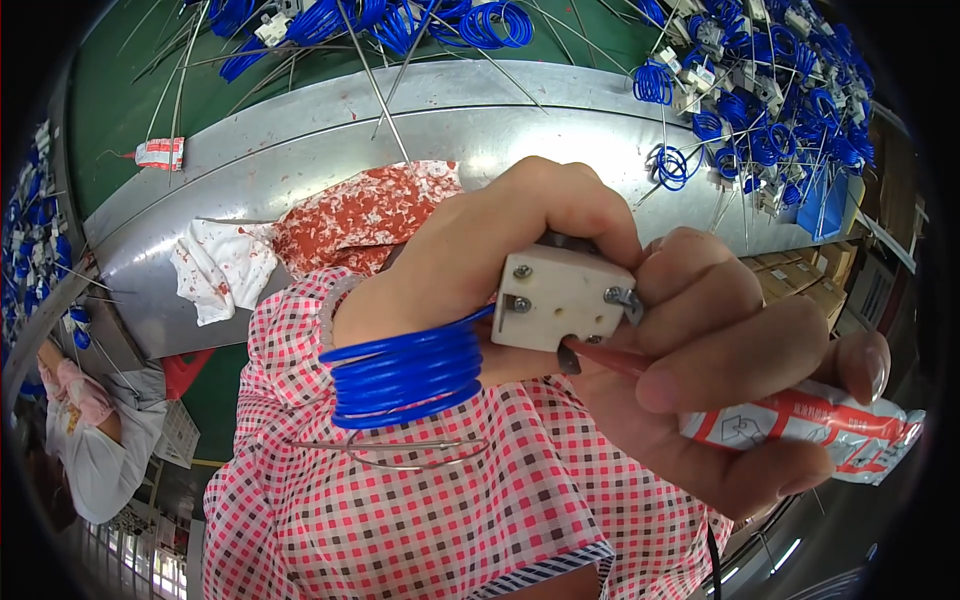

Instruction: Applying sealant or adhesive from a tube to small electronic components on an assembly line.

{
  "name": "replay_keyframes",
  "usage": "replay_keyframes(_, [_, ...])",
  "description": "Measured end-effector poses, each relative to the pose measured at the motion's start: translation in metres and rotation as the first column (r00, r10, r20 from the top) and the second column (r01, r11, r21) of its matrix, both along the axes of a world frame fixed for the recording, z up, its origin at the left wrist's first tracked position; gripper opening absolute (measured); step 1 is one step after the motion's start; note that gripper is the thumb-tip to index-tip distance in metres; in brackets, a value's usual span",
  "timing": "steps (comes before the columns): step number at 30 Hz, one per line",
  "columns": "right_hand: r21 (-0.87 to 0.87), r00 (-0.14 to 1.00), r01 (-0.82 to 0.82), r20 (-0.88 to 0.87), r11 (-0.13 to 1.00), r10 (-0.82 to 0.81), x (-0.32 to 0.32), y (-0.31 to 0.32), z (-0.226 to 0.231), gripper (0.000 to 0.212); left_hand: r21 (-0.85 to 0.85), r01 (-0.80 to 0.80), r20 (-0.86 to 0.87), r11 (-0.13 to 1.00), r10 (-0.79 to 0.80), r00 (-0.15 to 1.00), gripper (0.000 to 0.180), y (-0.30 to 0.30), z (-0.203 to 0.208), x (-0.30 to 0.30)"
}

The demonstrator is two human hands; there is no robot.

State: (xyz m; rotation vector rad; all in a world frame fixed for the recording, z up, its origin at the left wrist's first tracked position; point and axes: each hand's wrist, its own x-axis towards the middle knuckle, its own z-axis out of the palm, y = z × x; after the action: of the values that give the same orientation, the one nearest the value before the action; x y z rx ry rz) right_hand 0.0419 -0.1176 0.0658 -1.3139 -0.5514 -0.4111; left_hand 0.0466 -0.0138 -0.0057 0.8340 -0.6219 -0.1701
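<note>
My left hand (500, 215) is closed around a white block-shaped thermostat (565, 300) with metal screws and a bent terminal on its face. From this part hangs a coil of blue tubing (405, 375), with thin bare metal tube (410, 455) looped below it. My right hand (735, 340) grips a red-and-white squeeze tube (800, 428), partly hidden by the fingers. The tube's reddish nozzle (612, 358) points left at the block's lower edge; whether its tip touches the block I cannot tell.
A red-stained cloth (360, 220) and a white rag (222, 268) lie on the metal table (480, 130). Another squeeze tube (160, 153) rests on the green mat (110, 110). Heaped blue-coiled parts (770, 120) fill the far right. At left a co-worker's sleeve (110, 455) shows.
</note>
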Motion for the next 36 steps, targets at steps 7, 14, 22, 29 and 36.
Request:
replay_keyframes(7, [0.183, 0.996, 0.069, 0.039, 0.981, -0.077, -0.004, 0.005, -0.004, 0.053, -0.079, -0.012, -0.030, 0.997, 0.009, 1.000, 0.050, -0.007, 0.000, -0.004])
replay_keyframes(14, [0.043, 1.000, -0.003, 0.015, 0.999, 0.002, -0.005, -0.008, 0.004, 0.053, 0.037, 0.100, -0.164, 0.994, -0.093, 0.982, 0.047, 0.001, 0.010, -0.003])
replay_keyframes(22, [0.265, 0.974, 0.075, 0.186, 0.961, -0.127, 0.002, 0.008, -0.003, 0.051, 0.065, 0.179, -0.348, 0.982, -0.146, 0.926, 0.043, 0.009, 0.020, -0.008])
replay_keyframes(29, [0.601, 0.805, 0.421, 0.097, 0.679, -0.586, 0.010, -0.019, 0.006, 0.045, 0.462, -0.341, -0.132, 0.819, 0.444, 0.886, 0.044, -0.014, 0.038, 0.024])
replay_keyframes(36, [0.630, 0.622, 0.671, -0.191, 0.391, -0.759, -0.003, -0.079, -0.002, 0.038, 0.020, -0.542, 0.165, 0.840, 0.532, 0.830, 0.037, -0.063, 0.110, 0.141])
